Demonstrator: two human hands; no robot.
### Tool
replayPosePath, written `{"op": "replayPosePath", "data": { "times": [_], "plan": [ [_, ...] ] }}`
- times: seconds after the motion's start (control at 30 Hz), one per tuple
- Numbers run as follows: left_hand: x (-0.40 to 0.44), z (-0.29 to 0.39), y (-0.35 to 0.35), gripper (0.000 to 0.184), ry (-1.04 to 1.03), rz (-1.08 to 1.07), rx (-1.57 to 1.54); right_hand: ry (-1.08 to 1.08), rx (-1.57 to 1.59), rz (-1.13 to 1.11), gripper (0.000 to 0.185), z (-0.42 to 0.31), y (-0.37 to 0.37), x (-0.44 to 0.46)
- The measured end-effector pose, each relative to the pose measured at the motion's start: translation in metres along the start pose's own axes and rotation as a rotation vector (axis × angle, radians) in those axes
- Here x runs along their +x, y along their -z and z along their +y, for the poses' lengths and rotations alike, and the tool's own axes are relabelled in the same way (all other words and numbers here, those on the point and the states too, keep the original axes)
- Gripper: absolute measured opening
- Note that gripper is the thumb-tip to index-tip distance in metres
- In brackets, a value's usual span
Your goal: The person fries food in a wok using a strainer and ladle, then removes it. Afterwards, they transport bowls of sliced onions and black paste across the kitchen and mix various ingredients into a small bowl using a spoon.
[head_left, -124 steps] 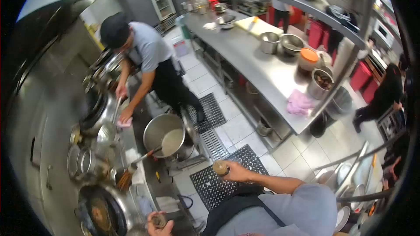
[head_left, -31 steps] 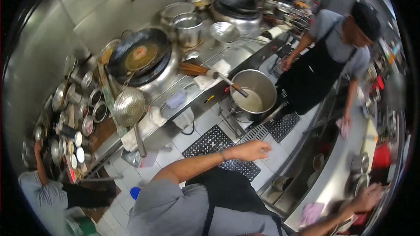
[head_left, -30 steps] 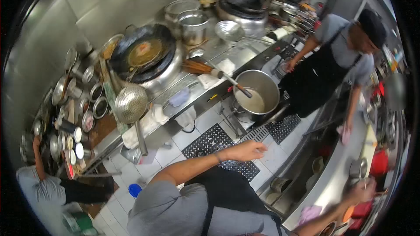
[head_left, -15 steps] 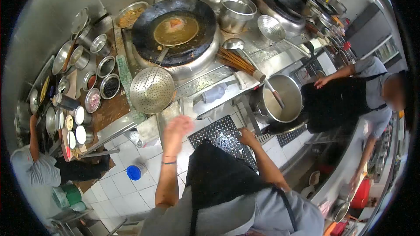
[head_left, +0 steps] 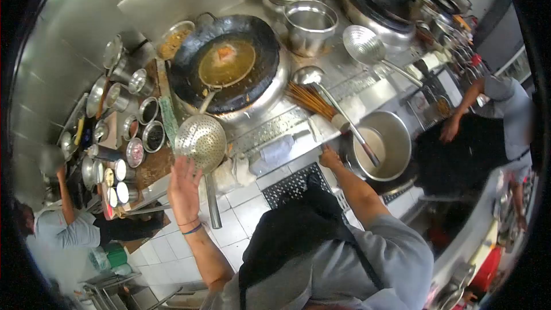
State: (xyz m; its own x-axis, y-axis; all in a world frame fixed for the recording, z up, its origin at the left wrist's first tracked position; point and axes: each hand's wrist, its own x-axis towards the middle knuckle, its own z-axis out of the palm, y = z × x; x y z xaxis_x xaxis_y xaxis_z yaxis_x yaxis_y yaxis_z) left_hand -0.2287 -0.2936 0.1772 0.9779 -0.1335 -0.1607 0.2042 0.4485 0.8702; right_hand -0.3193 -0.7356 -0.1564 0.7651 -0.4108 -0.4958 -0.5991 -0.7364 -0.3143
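My left hand (head_left: 185, 189) is raised with its fingers spread and holds nothing. Just beyond it lies a large perforated strainer (head_left: 200, 142), its handle pointing down past the hand. My right hand (head_left: 330, 157) hangs at the counter's front edge, left of a deep steel pot (head_left: 408, 149). Its fingers look curled, and no object shows in them. A wok (head_left: 179, 83) on the burner holds oil with an orange-brown piece of food (head_left: 225, 53). A wire skimmer (head_left: 208, 101) rests in the wok. A ladle (head_left: 357, 138) leans into the pot beside a bamboo brush (head_left: 313, 103).
Steel containers with ingredients (head_left: 154, 136) crowd the left counter. A stockpot (head_left: 310, 46), a second perforated strainer (head_left: 367, 46) and another wok (head_left: 381, 3) stand at the back. One co-worker (head_left: 465, 155) is at the right, another (head_left: 69, 227) at the left. A black mat (head_left: 293, 186) lies on the floor.
My left hand has moved left and its fingers have spread. The strainer's handle has come into view below its bowl. My right hand has moved up towards the counter edge. The camera view has shifted.
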Motion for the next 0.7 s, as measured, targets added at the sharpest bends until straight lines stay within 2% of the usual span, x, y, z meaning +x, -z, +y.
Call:
{"op": "replayPosePath", "data": {
  "times": [0.1,0.13,0.2,0.23,0.37,0.4,0.5,0.57,0.6,0.63,0.67,0.7],
  "plan": [
    [0.006,-0.010,-0.029,0.069,-0.038,0.140,0.119,0.021,-0.129,-0.227,0.062,0.002,0.011,0.042],
    [0.008,-0.011,-0.042,0.072,-0.059,0.202,0.120,-0.033,-0.224,-0.312,0.058,0.004,0.010,0.055],
    [0.010,-0.010,-0.068,0.073,-0.131,0.325,0.258,0.058,-0.254,-0.277,0.052,0.040,-0.054,0.107],
    [0.009,-0.011,-0.079,0.073,-0.161,0.389,0.322,0.180,-0.259,-0.190,0.050,0.067,-0.109,0.144],
    [0.012,-0.006,-0.087,0.067,-0.312,0.473,0.706,0.216,-0.334,-0.003,0.044,0.053,-0.096,0.114],
    [0.020,-0.001,-0.083,0.066,-0.355,0.482,0.904,0.212,-0.372,0.034,0.042,0.049,-0.092,0.110],
    [0.051,0.021,-0.081,0.055,-0.348,0.295,1.311,0.222,-0.373,-0.054,0.045,0.053,-0.091,0.122],
    [0.091,0.012,-0.031,0.053,-0.129,0.178,1.484,0.249,-0.310,-0.223,0.046,0.065,-0.103,0.139],
    [0.105,0.014,-0.028,0.052,-0.021,0.112,1.564,0.268,-0.270,-0.308,0.047,0.077,-0.116,0.153],
    [0.114,0.016,-0.023,0.048,0.190,0.052,1.384,0.286,-0.225,-0.360,0.048,0.089,-0.129,0.162],
    [0.117,0.023,-0.039,0.044,0.388,-0.010,1.194,0.259,-0.231,0.051,0.040,0.097,-0.147,0.154],
    [0.120,0.025,-0.050,0.041,0.579,-0.076,0.998,0.314,-0.308,-0.213,0.044,0.099,-0.114,0.147]
  ]
}}
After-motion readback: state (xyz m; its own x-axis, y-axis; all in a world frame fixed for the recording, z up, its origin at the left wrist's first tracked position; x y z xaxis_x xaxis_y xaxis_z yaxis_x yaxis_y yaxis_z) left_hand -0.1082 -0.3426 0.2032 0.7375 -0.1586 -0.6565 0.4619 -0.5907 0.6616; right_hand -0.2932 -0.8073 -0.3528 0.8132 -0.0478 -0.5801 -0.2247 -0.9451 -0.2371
